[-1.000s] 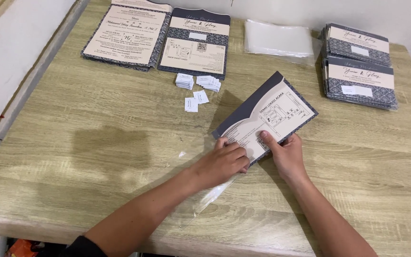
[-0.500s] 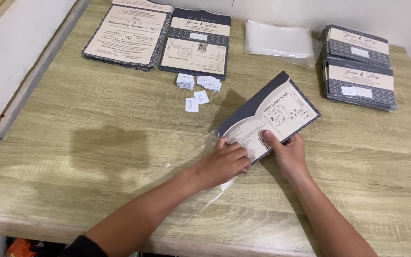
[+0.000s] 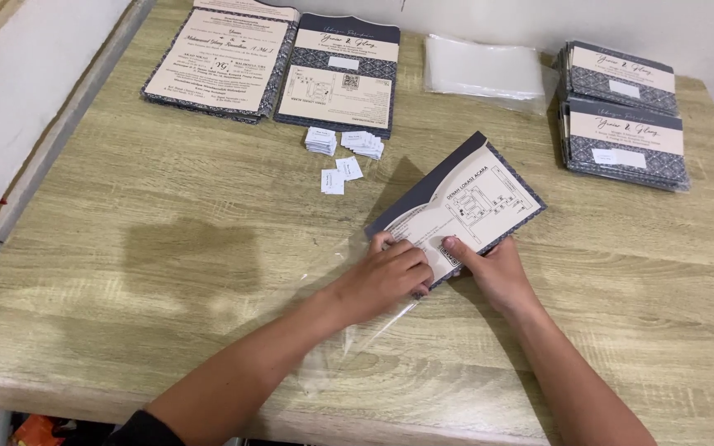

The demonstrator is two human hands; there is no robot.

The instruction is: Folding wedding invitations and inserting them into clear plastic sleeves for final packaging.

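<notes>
A pale wood-grain surface (image 3: 126, 248) fills the frame. Right of centre lies a tilted cream card (image 3: 464, 206) with a dark patterned border and a printed map, its lower end entering a clear sleeve (image 3: 357, 330). The left hand (image 3: 386, 277), fingers curled together, presses the card's lower corner; the right hand (image 3: 493, 268) pinches its lower edge.

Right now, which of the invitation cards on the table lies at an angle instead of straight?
The card under both hands, near the table's middle. It lies diagonally, while the open cards at the far left and the stacks at the right lie straight.
</notes>
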